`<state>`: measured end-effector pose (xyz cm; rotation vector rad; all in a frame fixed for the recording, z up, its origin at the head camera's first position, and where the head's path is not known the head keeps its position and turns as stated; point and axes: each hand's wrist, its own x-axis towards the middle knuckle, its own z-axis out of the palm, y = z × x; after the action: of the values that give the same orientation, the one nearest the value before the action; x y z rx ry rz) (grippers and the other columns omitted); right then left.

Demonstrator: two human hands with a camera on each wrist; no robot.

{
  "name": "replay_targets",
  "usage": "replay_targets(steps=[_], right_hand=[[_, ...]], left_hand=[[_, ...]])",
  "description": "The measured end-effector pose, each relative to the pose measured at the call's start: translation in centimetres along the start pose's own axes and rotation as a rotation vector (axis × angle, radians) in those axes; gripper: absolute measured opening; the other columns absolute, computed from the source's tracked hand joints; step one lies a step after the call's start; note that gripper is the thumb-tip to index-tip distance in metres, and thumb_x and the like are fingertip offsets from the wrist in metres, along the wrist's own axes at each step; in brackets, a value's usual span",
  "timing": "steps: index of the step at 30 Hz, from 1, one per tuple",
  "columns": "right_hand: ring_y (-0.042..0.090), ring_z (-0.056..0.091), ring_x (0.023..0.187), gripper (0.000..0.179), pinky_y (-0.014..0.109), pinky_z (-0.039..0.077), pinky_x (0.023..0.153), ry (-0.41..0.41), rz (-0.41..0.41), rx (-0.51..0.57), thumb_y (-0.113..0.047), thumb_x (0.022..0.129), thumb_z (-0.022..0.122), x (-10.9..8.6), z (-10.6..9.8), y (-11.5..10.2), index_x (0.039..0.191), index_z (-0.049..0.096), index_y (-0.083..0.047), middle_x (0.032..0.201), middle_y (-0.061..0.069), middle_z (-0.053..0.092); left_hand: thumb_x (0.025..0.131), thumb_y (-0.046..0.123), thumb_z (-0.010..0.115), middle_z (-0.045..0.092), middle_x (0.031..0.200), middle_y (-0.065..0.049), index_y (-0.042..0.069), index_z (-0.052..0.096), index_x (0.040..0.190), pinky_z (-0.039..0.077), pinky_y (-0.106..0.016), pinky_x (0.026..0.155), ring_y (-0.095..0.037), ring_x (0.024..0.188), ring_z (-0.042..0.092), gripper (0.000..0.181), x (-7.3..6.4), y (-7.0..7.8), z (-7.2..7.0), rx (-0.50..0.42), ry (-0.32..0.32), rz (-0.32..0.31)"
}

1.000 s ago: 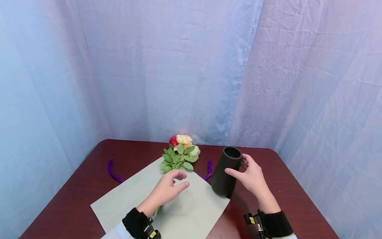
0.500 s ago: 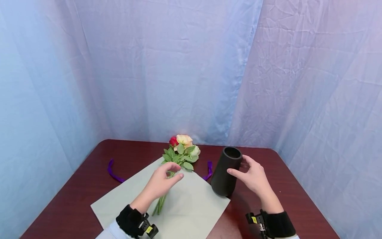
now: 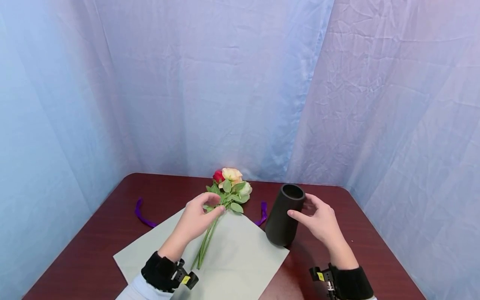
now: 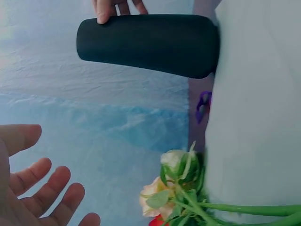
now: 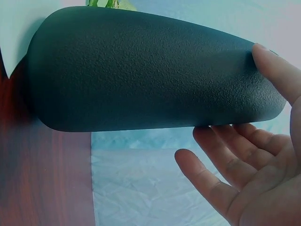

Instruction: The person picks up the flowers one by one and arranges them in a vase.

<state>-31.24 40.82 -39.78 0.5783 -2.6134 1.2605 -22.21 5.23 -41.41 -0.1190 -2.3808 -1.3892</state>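
Note:
A tall black vase (image 3: 283, 221) stands upright at the right corner of a pale grey-green paper sheet (image 3: 243, 258). My right hand (image 3: 321, 223) holds the vase near its top. In the right wrist view the thumb (image 5: 277, 70) lies on one side of the vase and fingertips touch the other. Over the paper hovers my left hand (image 3: 196, 217), fingers loosely bent and holding nothing. Just beneath and beyond it lie several roses (image 3: 232, 177) in red, peach and whitish green. Their green stems (image 3: 204, 248) run down across the sheet, partly hidden by the left hand.
A purple ribbon (image 3: 142, 216) shows beyond the paper's left edge, and a purple ribbon end (image 3: 263, 211) lies left of the vase. The dark red-brown table (image 3: 360, 233) is enclosed by pale blue curtains (image 3: 225, 83) at the back and sides.
My left hand has moved forward and slightly left, up along the stems toward the blooms, uncovering more of the lower stems. My right hand stays on the vase, which has not moved.

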Motion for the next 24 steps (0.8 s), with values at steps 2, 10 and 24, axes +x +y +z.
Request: replay_targets(steps=[2, 10, 24], right_hand=[[0.034, 0.068, 0.110, 0.073, 0.051, 0.057, 0.084, -0.003, 0.002, 0.004, -0.045, 0.083, 0.085, 0.0, 0.0, 0.0, 0.141, 0.057, -0.010, 0.122, 0.014, 0.069], [0.035, 0.067, 0.111, 0.073, 0.051, 0.057, 0.084, -0.014, 0.014, 0.001, -0.047, 0.083, 0.084, -0.1, -0.1, -0.1, 0.141, 0.057, -0.012, 0.123, 0.012, 0.068], [0.032, 0.068, 0.109, 0.072, 0.049, 0.057, 0.085, -0.005, -0.002, 0.001, -0.047, 0.082, 0.085, 0.0, -0.1, 0.0, 0.140, 0.058, -0.012, 0.122, 0.011, 0.069]], left_hand=[[0.093, 0.025, 0.077, 0.069, 0.114, -0.001, 0.015, 0.069, 0.121, 0.053, -0.041, 0.084, -0.017, 0.107, 0.063, 0.031, 0.2, 0.2, -0.2, 0.022, 0.017, -0.001], [0.093, 0.027, 0.076, 0.067, 0.109, 0.001, 0.014, 0.068, 0.121, 0.054, -0.038, 0.079, -0.021, 0.100, 0.064, 0.032, 1.0, 0.3, -0.2, 0.065, 0.047, -0.030], [0.094, 0.029, 0.075, 0.068, 0.108, -0.003, 0.014, 0.068, 0.119, 0.055, -0.038, 0.076, -0.018, 0.093, 0.065, 0.030, 3.4, -1.0, 0.7, 0.155, -0.012, -0.165]])
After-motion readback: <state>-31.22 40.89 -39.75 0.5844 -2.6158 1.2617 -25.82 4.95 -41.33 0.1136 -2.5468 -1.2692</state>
